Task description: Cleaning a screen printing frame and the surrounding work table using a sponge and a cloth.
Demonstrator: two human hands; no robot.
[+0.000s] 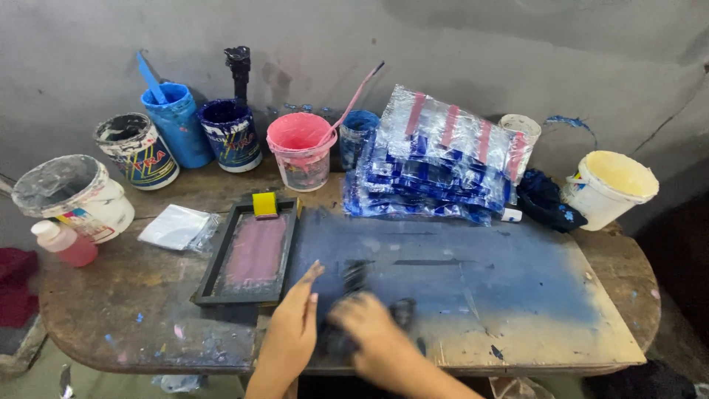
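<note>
While the left hand (293,325) stands on edge with its fingers straight and together, resting against the blue-stained board (473,284) and holding nothing, the right hand (373,332) is blurred over a dark rag (347,310) pressed on the board near its front edge; whether its fingers grip the rag or only lie on it I cannot tell. Just left of the hands lies a black-framed printing screen (251,251) with a pinkish mesh and a yellow block (264,204) at its far end. Beyond the board a stack of clear plastic packets (432,159) with blue print and red stripes leans toward the wall. Along the wall stand a pink tub (300,148) holding a pink stick, a dark blue tub (230,134) with a striped label, a light blue tub (176,122) with a blue spatula, and a black-and-white can (136,150) with a dark blue label. At the left edge of the wooden table (125,295) sit a white bucket (74,196) with a coloured label and a small pink bottle (65,242), with a flat clear bag (177,227) nearby. At the far right stands a cream bucket (609,186) beside a dark cloth (543,199).
</note>
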